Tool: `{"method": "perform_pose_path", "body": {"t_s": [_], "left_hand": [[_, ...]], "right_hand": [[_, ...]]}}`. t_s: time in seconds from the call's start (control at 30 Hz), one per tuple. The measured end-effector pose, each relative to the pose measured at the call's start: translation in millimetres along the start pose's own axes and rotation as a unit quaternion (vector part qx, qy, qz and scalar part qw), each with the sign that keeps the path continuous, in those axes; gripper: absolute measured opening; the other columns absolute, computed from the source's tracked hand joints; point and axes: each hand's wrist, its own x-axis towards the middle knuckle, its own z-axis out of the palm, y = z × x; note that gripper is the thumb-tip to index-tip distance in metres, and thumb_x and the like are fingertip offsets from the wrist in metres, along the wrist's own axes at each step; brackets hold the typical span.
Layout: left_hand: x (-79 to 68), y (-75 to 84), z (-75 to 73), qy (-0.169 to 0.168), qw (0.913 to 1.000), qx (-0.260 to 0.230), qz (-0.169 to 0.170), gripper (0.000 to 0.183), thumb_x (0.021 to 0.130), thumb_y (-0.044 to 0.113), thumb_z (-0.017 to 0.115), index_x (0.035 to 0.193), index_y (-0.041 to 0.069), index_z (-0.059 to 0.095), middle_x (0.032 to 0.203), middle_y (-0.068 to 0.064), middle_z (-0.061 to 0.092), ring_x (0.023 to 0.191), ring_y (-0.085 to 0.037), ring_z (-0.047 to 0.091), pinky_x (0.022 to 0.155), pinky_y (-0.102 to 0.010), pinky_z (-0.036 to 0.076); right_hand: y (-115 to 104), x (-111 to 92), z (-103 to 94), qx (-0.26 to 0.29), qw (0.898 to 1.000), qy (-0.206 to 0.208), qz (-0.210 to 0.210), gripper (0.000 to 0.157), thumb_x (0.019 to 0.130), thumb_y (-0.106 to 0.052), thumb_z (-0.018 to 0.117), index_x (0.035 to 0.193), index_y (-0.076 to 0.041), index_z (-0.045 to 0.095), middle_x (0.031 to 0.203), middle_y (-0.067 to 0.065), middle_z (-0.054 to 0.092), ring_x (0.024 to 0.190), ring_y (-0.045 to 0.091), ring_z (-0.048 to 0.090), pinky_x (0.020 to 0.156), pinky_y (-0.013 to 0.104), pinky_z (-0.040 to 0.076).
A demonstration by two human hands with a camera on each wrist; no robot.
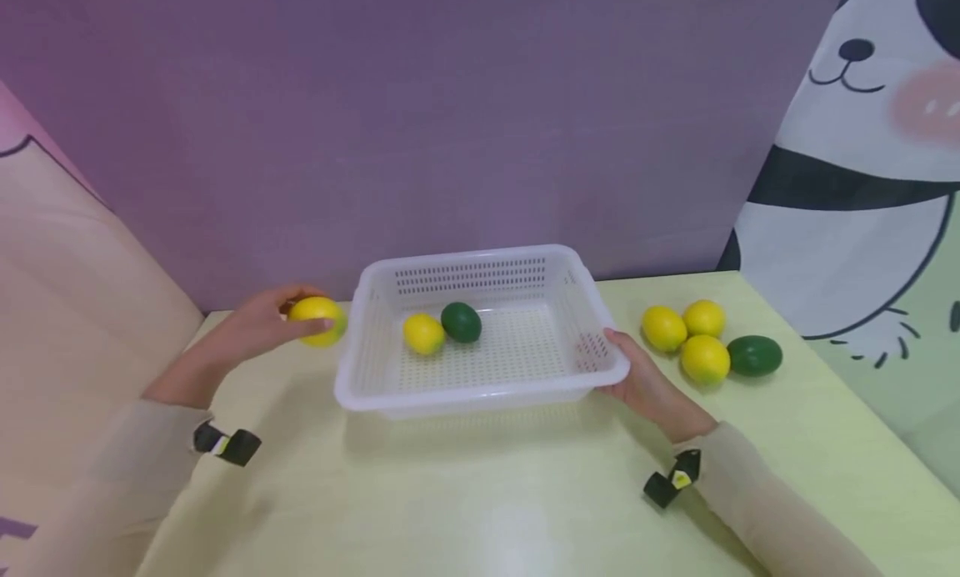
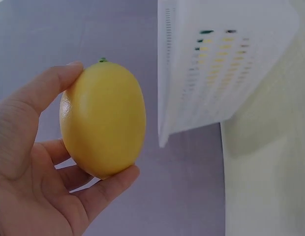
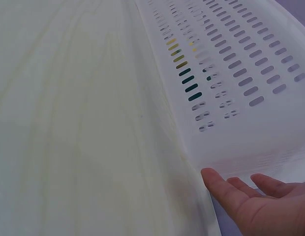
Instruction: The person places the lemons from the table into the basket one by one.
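Observation:
My left hand (image 1: pixel 272 320) holds a yellow lemon (image 1: pixel 318 321) in the air just left of the basket, thumb on one side and fingers on the other. In the left wrist view the lemon (image 2: pixel 104 120) shows a small green stem tip. A white plastic basket (image 1: pixel 480 393) with slotted walls is tilted a little in the middle. My right hand (image 1: pixel 637 381) grips its right end, thumb at the rim and fingers beneath. Inside lie another lemon (image 1: pixel 423 334) and a dark green avocado-like fruit (image 1: pixel 461 323), side by side.
On the pale table (image 1: pixel 480 494), to the right of the basket, three lemons (image 1: pixel 705 359) cluster beside a second dark green fruit (image 1: pixel 755 356). A purple panel (image 1: pixel 480 127) rises behind the table. A panda-printed wall covering (image 1: pixel 847 252) stands at the right.

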Motion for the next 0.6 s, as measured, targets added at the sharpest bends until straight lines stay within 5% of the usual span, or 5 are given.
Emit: {"method": "perform_pose_path", "body": {"t_s": [0.6], "left_hand": [[50.5,48.1,3.0,-0.025,0.9992,-0.025,0.018,0.055,0.088,0.038,0.064,0.131,0.007,0.049,0.116,-0.012,0.056,0.1,-0.027,0.049,0.084,-0.04,0.043]], "right_hand": [[2.1,2.3,-1.6,0.007,1.0,-0.007,-0.001,0.056,0.101,-0.043,0.027,0.148,-0.014,0.02,0.123,0.002,0.054,0.109,0.02,0.054,0.088,0.035,0.049]]}}
